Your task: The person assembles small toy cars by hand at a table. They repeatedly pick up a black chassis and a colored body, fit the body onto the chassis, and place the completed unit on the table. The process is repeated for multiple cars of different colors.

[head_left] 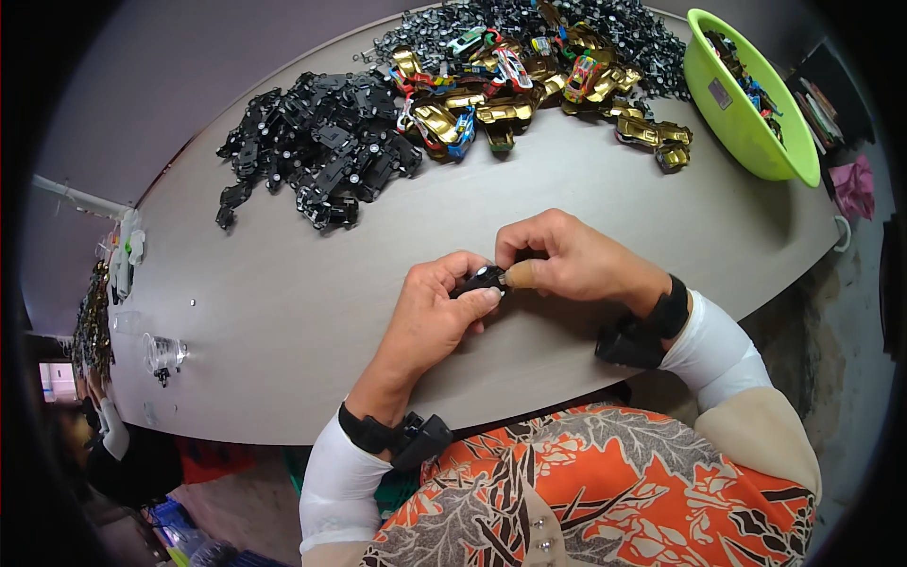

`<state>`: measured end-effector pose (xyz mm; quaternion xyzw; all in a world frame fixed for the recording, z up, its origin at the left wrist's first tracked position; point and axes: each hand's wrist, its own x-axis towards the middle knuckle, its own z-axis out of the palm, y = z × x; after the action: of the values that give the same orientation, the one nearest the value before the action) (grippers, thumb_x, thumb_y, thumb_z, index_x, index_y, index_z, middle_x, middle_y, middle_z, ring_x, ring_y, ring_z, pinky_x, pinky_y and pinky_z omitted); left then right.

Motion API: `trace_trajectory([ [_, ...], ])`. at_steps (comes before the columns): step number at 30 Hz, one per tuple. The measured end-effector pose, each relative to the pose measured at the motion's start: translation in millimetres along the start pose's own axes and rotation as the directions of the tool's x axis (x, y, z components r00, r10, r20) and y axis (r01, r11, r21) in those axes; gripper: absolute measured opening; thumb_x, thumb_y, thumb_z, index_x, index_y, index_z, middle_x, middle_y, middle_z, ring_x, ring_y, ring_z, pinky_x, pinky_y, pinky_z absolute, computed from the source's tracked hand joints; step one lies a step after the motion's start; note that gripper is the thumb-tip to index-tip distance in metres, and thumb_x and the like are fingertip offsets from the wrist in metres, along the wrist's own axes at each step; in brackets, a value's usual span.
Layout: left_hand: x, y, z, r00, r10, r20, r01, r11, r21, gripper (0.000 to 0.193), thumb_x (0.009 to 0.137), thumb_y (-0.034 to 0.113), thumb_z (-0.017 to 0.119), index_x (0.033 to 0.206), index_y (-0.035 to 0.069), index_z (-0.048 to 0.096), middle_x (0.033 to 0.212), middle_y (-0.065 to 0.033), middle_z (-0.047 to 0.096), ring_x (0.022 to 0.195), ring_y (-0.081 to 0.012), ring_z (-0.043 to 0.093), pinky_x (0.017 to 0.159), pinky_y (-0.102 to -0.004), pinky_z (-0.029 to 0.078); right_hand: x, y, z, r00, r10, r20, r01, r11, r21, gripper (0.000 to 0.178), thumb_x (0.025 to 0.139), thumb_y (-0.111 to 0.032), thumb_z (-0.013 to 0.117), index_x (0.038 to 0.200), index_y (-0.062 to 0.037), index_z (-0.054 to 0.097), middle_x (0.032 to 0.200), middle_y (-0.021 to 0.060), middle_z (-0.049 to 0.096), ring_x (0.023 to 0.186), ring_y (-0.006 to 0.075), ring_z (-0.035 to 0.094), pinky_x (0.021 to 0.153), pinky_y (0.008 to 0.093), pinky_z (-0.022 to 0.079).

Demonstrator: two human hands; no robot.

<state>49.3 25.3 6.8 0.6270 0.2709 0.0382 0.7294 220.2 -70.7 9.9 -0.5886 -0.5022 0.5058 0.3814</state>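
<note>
Over the near middle of the table, my left hand (425, 307) grips a small black toy car chassis (488, 275) between thumb and fingers. A pale round wheel shows at its upper side. My right hand (581, 260) is closed in a pinch at the chassis's right end, its thumb wrapped in a tan cover. Whatever lies between those fingertips is too small and hidden to make out. Beyond my hands lies a pile of black toy car chassis (331, 142). Gold and coloured toy car bodies (505, 109) are heaped to its right.
Many small wheel parts (652, 47) spread along the table's far edge. A lime green basin (746, 118) with toy car pieces stands at the far right. Clear plastic cups (165, 352) sit at the left. Another person's sleeve (113, 430) shows at the left edge, near another pile.
</note>
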Motion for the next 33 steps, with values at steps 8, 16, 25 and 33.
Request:
trace_trajectory([
  [8, -19, -13, -19, 0.999, -0.004, 0.033, 0.013, 0.964, -0.265, 0.029, 0.079, 0.01, 0.062, 0.104, -0.002, 0.058, 0.074, -0.0085, 0.062, 0.056, -0.0109, 0.056, 0.05, -0.0216, 0.045, 7, 11, -10, 0.941, -0.141, -0.309, 0.17, 0.983, 0.07, 0.019, 0.074, -0.002, 0.057, 0.093, 0.0008, 0.059, 0.072, -0.0005, 0.055, 0.059, 0.0044, 0.047, 0.05, 0.0195, 0.039],
  [16, -152, -56, -45, 0.97, 0.172, -0.174, -0.225, 0.906, -0.357, 0.029, 0.072, 0.003, 0.061, 0.1, -0.006, 0.055, 0.081, -0.0201, 0.064, 0.067, -0.02, 0.063, 0.062, -0.0313, 0.053, 37, 29, -57, 0.751, -0.202, -0.628, 0.093, 0.975, -0.203, 0.007, 0.071, 0.001, 0.057, 0.078, 0.0003, 0.057, 0.067, -0.0002, 0.053, 0.061, 0.0058, 0.047, 0.055, 0.0233, 0.04],
  [25, -249, -189, -102, 0.605, -0.242, -0.759, 0.493, 0.862, 0.118, 0.022, 0.071, 0.003, 0.067, 0.087, -0.008, 0.057, 0.073, -0.0102, 0.063, 0.061, -0.012, 0.058, 0.056, -0.0238, 0.047, 76, 27, -44, 0.681, -0.644, -0.349, 0.111, 0.562, -0.82, 0.014, 0.068, 0.001, 0.057, 0.081, -0.0036, 0.054, 0.077, 0.0121, 0.057, 0.069, 0.0307, 0.056, 0.061, 0.0359, 0.044],
  [33, -190, -16, -79, 0.934, 0.184, -0.307, -0.058, 0.924, 0.379, 0.019, 0.074, 0.005, 0.063, 0.091, -0.004, 0.066, 0.082, -0.0115, 0.068, 0.077, -0.0162, 0.064, 0.071, -0.0275, 0.049, 24, 5, -44, 0.943, -0.002, -0.332, 0.18, 0.844, 0.505, 0.015, 0.071, 0.0, 0.066, 0.079, -0.0056, 0.055, 0.069, 0.0012, 0.056, 0.051, 0.0079, 0.049, 0.041, 0.0225, 0.036],
])
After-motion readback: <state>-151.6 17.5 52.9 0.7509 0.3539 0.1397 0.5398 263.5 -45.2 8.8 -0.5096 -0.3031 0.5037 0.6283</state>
